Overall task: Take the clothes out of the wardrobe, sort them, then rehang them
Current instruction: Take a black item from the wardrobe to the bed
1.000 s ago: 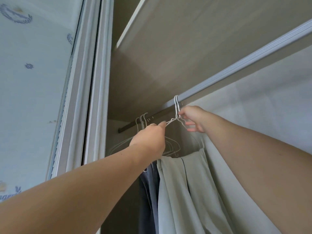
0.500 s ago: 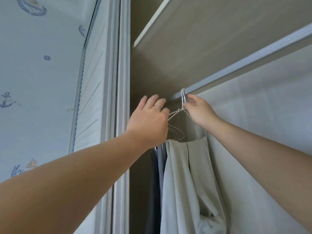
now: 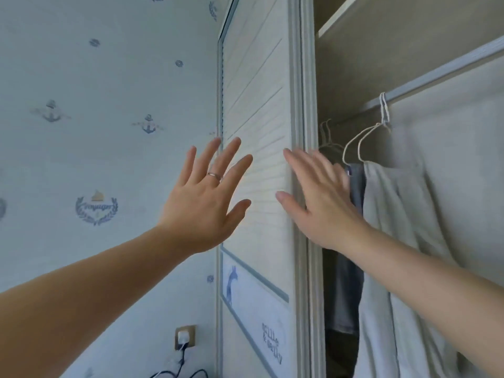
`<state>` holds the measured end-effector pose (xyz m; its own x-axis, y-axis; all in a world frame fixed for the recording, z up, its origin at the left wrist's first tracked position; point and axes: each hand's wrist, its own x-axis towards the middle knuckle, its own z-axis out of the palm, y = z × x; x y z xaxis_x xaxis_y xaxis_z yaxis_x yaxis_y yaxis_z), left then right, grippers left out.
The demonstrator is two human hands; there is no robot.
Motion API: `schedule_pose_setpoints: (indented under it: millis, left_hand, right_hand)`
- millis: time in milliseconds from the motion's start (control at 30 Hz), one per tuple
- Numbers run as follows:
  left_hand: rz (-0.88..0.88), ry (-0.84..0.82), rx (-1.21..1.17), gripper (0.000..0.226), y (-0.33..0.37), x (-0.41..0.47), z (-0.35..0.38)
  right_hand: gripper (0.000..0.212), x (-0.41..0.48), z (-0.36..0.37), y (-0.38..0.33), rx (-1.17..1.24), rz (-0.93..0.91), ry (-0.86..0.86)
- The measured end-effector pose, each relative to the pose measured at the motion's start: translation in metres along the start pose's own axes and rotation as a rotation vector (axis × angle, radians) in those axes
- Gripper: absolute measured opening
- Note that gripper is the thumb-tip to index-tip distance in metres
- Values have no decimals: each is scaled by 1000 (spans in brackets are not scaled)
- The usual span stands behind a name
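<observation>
Left hand is wide open on my feed, all five fingers spread and pointing up, back of the hand towards the camera, with one ring on it. Right hand is flat and open too, fingers straight and angled up-left, though it's smeared with blur. So that's two hands and neither is holding anything. Both forearms reach up from the bottom corners.

I can make out two clothes, both hanging inside the wardrobe on the right. One is a pale grey-green garment at the front. The other is a blue-grey garment just left of it, partly behind the right hand. Two wire hangers sit together over the pale one, their hooks up at the pale rail. A few more hanger hooks show further back, too blurry for me to count.

The right hand's fingers lie across the door frame, and I can't tell if they touch it. The left hand is in front of the left edge of the louvred door. One shelf runs above the rail.

Further left is blue wallpaper with anchor prints. Low down there's one wall socket with a plug in it and a black cable trailing off.
</observation>
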<state>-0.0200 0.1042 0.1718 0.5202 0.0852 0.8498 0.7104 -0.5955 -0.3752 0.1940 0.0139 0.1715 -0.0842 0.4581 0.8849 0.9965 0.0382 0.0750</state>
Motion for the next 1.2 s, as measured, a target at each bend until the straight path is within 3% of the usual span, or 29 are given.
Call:
schedule_pose_setpoints:
  millis: [167, 467, 833, 1200]
  left_hand:
    - [-135, -105, 35, 72, -61, -114, -42]
    - [-487, -444, 258, 78, -144, -366, -153]
    - [-1030, -755, 467, 78, -161, -634, -259]
    - [-1502, -975, 616, 79, -202, -811, -282]
  right_hand:
    - [70, -36, 46, -124, 192, -79, -152]
    - [73, -119, 142, -358, 536, -280, -419]
    - [77, -230, 216, -618, 837, -609, -746]
    - [81, -308, 310, -810, 920, -847, -1039]
